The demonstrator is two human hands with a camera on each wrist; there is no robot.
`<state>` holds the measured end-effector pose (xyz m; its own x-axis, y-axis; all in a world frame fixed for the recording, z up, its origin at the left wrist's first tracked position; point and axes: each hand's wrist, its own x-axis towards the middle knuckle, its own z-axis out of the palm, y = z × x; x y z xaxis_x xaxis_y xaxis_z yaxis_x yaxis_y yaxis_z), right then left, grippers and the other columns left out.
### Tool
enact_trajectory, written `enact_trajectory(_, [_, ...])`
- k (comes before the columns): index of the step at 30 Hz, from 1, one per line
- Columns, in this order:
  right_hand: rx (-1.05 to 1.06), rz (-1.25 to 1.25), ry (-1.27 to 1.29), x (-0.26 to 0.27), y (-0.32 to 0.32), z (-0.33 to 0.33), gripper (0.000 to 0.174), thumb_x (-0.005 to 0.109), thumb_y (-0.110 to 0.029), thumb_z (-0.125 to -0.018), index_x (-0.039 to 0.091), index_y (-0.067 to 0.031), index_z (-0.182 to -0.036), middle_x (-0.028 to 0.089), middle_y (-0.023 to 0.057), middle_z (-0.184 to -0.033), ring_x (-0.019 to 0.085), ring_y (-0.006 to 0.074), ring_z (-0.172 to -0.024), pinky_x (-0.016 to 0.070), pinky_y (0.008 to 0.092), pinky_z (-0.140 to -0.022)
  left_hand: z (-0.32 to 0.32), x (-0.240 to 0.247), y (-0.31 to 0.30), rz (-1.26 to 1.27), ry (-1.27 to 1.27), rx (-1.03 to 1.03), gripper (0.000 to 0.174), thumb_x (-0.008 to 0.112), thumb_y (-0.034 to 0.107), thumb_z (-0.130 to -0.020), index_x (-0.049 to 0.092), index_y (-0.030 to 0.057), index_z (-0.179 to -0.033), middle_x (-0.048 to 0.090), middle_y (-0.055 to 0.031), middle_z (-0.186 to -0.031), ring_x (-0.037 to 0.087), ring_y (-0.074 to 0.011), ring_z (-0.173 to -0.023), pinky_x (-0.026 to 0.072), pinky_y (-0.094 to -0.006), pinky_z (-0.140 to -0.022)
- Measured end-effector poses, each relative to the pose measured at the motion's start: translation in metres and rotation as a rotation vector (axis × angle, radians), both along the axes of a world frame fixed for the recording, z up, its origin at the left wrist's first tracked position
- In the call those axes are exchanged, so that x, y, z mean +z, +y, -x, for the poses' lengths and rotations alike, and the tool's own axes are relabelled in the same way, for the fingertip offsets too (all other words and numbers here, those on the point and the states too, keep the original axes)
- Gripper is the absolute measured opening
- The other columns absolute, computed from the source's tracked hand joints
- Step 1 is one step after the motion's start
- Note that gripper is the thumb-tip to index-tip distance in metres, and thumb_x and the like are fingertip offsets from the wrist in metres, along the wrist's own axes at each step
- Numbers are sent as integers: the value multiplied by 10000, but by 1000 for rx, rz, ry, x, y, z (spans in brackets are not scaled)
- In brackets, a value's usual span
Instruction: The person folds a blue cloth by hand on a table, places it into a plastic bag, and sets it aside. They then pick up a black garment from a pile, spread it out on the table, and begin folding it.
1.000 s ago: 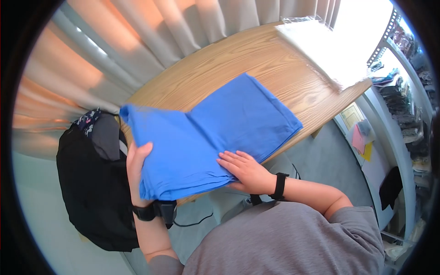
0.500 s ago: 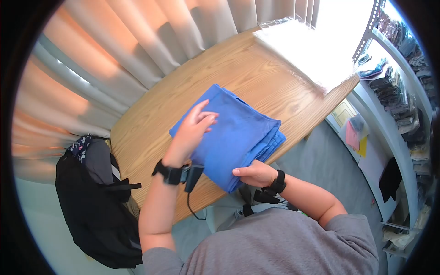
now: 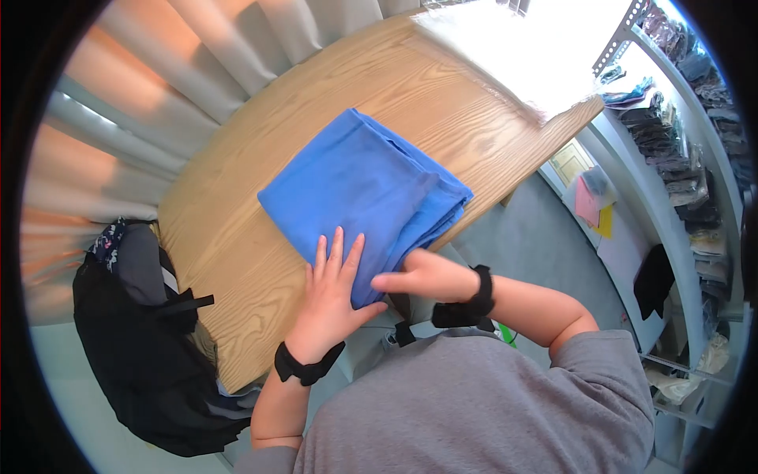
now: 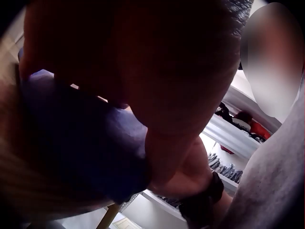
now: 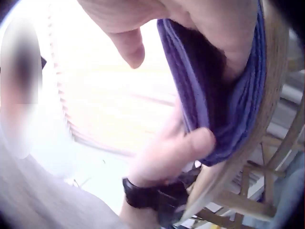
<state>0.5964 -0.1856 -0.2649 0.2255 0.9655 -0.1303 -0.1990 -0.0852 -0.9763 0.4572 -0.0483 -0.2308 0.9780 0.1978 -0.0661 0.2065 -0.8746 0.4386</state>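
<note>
A folded blue cloth [image 3: 347,182] lies on the table, its layers fanned at the right edge. The left hand [image 3: 328,304] rests on its near corner, fingers straight and spread. At the near edge is the right hand [image 3: 426,276], slightly blurred, its fingertips hidden by the cloth and its thumb pointing left. In the right wrist view, the right hand's [image 5: 190,24] fingers reach between layers of the cloth [image 5: 238,114] while its thumb hangs free; the left thumb touches the lower end. The left wrist view shows the left hand [image 4: 128,62] dark above the cloth [image 4: 81,143].
On the wooden table [image 3: 237,276], clear plastic packaging [image 3: 505,55] lies at the far right. A black bag [image 3: 134,355] is beside the left end. Shelves of packed items [image 3: 671,150] stand at the right, and a curtain [image 3: 197,63] hangs behind the table.
The left hand has come down from above the cloth onto its near corner. Earlier the cloth was spread wider; it is now folded smaller. The right hand's fingers have slipped in at the near edge.
</note>
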Motion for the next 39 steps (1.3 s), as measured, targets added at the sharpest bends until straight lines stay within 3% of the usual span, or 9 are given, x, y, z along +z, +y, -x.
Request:
enact_trajectory(4, [-489, -136, 517, 11, -16, -29, 453, 610, -233, -866, 463, 36, -1199, 579, 70, -1117, 540, 125, -980, 433, 278, -860, -2, -7, -10, -108, 51, 42, 935, 750, 304, -657, 237, 168, -1426, 125, -226, -1468, 101, -466, -1339, 192, -640, -1007])
enact_trajectory(7, [-677, -68, 9, 23, -17, -50, 529, 618, -313, -861, 447, 56, -1200, 601, 121, -1041, 562, 148, -959, 445, 277, -815, -2, -11, -14, -149, 50, 60, 883, 706, 214, -663, 251, 161, -1419, 124, -227, -1467, 97, -474, -1336, 189, -651, -1002])
enact_trajectory(11, [-584, 247, -430, 19, -11, -78, 773, 610, -520, -801, 392, 62, -1261, 608, 213, -993, 601, 247, -918, 463, 319, -813, 4, -11, -12, -130, 48, 88, 839, 622, 107, -666, 251, 141, -1418, 114, -239, -1467, 78, -464, -1347, 163, -628, -1022])
enact_trajectory(14, [-492, 398, -748, 15, -2, -64, 643, 599, -467, -831, 429, -3, -1242, 589, 230, -1040, 555, 296, -1026, 428, 352, -869, 16, -13, -6, -108, 8, 116, 801, 588, 29, -665, 281, 126, -1398, 148, -256, -1448, 130, -460, -1335, 209, -591, -1035])
enact_trajectory(17, [-453, 319, -780, 10, -4, -55, 562, 638, -360, -823, 437, -43, -1241, 599, 215, -974, 578, 291, -963, 445, 349, -828, 28, -29, -1, 6, -192, 249, 757, 521, -73, -662, 304, 66, -1374, 151, -277, -1437, 149, -456, -1330, 240, -454, -1072])
enact_trajectory(22, [-500, 172, -674, -5, -9, -58, 462, 622, -192, -837, 433, -99, -1247, 606, 186, -893, 603, 280, -825, 465, 344, -733, 33, -33, -7, 73, -329, 377, 769, 596, -32, -668, 309, 66, -1374, 128, -285, -1440, 183, -453, -1321, 252, -457, -1064])
enact_trajectory(28, [-572, 46, -202, -5, -11, -71, 378, 556, -103, -880, 441, -108, -1241, 548, 66, -791, 512, 111, -732, 428, 245, -670, 25, -30, -12, 24, -318, 338, 749, 598, -23, -687, 314, 65, -1375, 114, -246, -1463, 198, -426, -1329, 267, -439, -1057])
enact_trajectory(32, [-576, 20, -440, 11, -7, -63, 367, 555, -99, -879, 456, -109, -1232, 549, 70, -796, 502, 113, -719, 421, 237, -669, 23, -29, -9, -271, -290, 168, 624, 518, -96, -691, 434, 44, -1293, 285, -214, -1418, 226, -424, -1321, 293, -448, -1038])
enact_trajectory(39, [-400, 100, -598, 19, -3, -74, 343, 573, -106, -854, 487, -113, -1186, 529, 72, -759, 503, 137, -707, 427, 274, -660, 17, -30, -2, -100, -526, 249, 597, 390, -198, -685, 499, 36, -1224, 465, -185, -1293, 328, -404, -1278, 348, -435, -1001])
